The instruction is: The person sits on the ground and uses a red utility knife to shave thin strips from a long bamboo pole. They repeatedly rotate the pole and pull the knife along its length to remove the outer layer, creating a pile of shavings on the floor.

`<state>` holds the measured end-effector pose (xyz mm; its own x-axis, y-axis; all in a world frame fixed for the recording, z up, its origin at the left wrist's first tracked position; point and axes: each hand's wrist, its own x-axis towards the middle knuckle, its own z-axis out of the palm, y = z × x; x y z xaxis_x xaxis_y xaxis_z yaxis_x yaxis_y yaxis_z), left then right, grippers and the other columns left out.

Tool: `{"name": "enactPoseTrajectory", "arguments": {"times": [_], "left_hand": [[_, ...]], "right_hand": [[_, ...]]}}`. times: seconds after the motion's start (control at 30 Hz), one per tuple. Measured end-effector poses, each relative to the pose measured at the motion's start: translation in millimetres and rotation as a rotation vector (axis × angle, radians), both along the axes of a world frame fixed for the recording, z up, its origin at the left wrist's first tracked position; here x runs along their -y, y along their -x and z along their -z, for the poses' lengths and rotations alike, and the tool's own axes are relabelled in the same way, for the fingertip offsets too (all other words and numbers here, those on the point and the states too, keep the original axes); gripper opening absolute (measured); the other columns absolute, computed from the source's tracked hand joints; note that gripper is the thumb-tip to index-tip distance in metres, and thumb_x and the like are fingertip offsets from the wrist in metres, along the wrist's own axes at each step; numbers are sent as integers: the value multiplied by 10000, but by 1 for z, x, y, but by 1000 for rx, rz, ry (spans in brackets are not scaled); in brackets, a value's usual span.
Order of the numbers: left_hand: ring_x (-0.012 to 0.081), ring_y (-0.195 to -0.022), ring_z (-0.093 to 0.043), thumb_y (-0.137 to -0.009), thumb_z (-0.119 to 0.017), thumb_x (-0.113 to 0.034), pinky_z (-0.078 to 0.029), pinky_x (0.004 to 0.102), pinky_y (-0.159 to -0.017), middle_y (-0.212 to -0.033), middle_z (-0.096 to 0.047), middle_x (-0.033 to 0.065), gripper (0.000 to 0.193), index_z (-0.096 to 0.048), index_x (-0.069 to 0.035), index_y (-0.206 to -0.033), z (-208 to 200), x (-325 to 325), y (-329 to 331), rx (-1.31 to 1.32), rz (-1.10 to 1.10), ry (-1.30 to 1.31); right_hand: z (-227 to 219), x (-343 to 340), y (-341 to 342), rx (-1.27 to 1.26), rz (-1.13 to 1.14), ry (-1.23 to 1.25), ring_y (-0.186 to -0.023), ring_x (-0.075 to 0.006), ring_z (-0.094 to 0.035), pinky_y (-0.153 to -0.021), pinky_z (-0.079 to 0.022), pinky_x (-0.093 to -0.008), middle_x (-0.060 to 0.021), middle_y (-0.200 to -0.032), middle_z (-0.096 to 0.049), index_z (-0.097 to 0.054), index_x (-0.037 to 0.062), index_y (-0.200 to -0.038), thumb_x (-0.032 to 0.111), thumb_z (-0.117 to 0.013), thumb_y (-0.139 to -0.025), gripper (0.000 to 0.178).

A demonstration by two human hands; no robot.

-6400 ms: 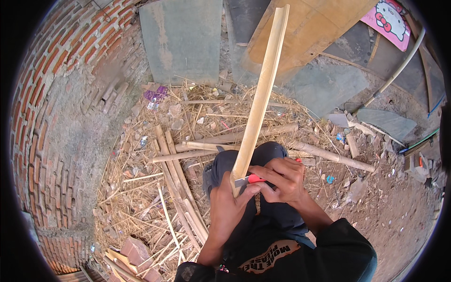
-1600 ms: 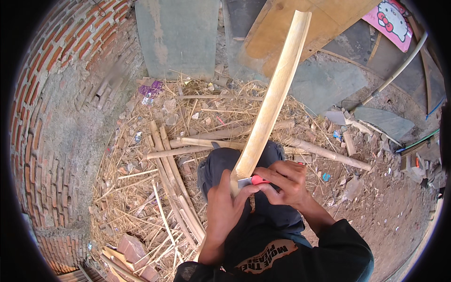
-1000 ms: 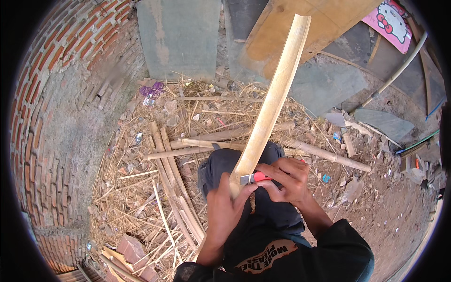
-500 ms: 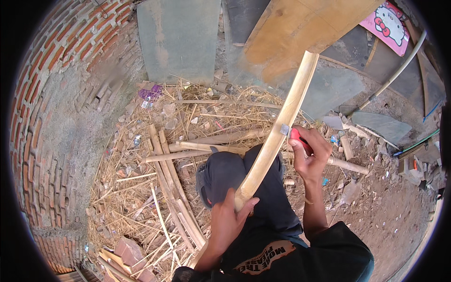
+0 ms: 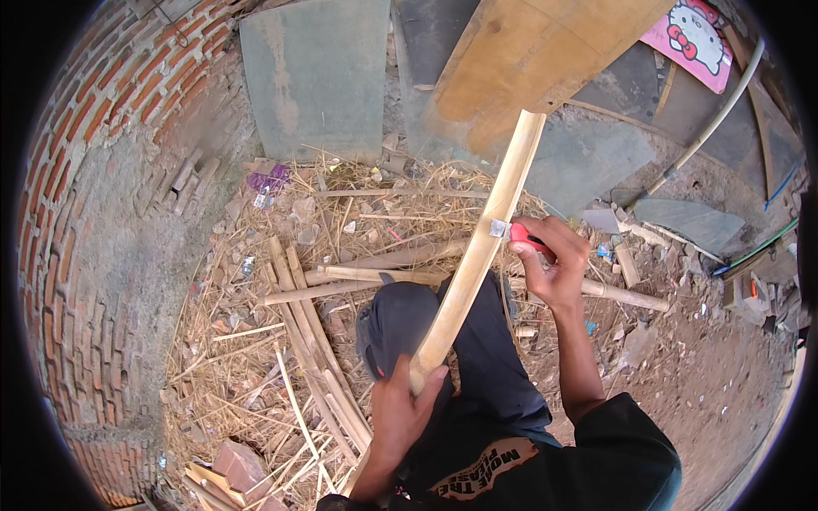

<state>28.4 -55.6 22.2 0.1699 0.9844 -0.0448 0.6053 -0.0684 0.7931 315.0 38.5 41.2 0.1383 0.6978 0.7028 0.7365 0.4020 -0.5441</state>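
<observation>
A long split bamboo piece [image 5: 474,264], its hollow side facing up, slants across my legs from lower left to upper right. My left hand [image 5: 402,413] is closed around its near end, close to my knee. My right hand [image 5: 558,260] grips a small red-handled scraper [image 5: 523,236] with a short, squarish grey blade. That blade rests at the bamboo's hollow face, a little above its middle. Part of the handle is hidden by my fingers.
Split bamboo strips [image 5: 311,328] lie on the straw-strewn ground at my left, and bamboo poles [image 5: 626,294] lie beyond my knees. A brick wall [image 5: 77,281] rises on the left. Boards [image 5: 315,81] lean at the back, near a pale pipe [image 5: 716,123].
The bamboo's far end has swung left and come somewhat nearer. My right hand and the scraper have shifted slightly left with it; both hands keep their hold.
</observation>
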Motion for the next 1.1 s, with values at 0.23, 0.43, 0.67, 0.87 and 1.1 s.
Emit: {"name": "enactPoseTrajectory", "arguments": {"times": [0.23, 0.43, 0.67, 0.87, 1.1], "left_hand": [[417, -626, -722, -1024, -777, -385, -528, 456, -583, -676, -674, 235, 448, -683, 49, -1080, 8, 16, 11, -137, 29, 56], [393, -581, -710, -1024, -779, -422, -514, 465, -556, -626, -652, 214, 492, -679, 57, -1075, 21, 36, 36, -85, 35, 194], [354, -563, -712, -1031, -781, -407, -502, 439, -545, -635, -669, 202, 494, -681, 72, -1100, 30, 7, 38, -89, -93, 74], [473, -631, -697, -1000, -786, -510, -514, 531, -570, -647, -668, 234, 546, -634, 13, -1036, 10, -33, 7, -124, -100, -73], [473, -651, -709, -941, -849, -505, -519, 522, -562, -660, -681, 224, 589, -605, 26, -1017, -8, -54, -10, -20, 15, -83]], "right_hand": [[5, -47, -50, -99, 140, -37, -845, -213, -775, -766, -599, -322, -150, -916, -795, -816, -28, -1113, 140, -850, -939, 245], [8, -100, -175, -260, 524, 57, -686, -132, -538, -650, -454, -314, -63, -738, -671, -824, 9, -1182, 398, -773, -1030, 421], [16, -66, -130, -199, 399, 219, -674, -101, -481, -636, -404, -301, -9, -720, -597, -768, 9, -1147, 359, -699, -1085, 362], [27, -3, -24, -256, 80, 264, -735, -104, -593, -650, -461, -281, -47, -827, -697, -692, -2, -1158, 235, -728, -1062, 259], [38, 41, 33, -227, -202, 282, -781, -262, -750, -704, -574, -334, -152, -959, -772, -734, -3, -1145, 200, -862, -945, 312]]}}
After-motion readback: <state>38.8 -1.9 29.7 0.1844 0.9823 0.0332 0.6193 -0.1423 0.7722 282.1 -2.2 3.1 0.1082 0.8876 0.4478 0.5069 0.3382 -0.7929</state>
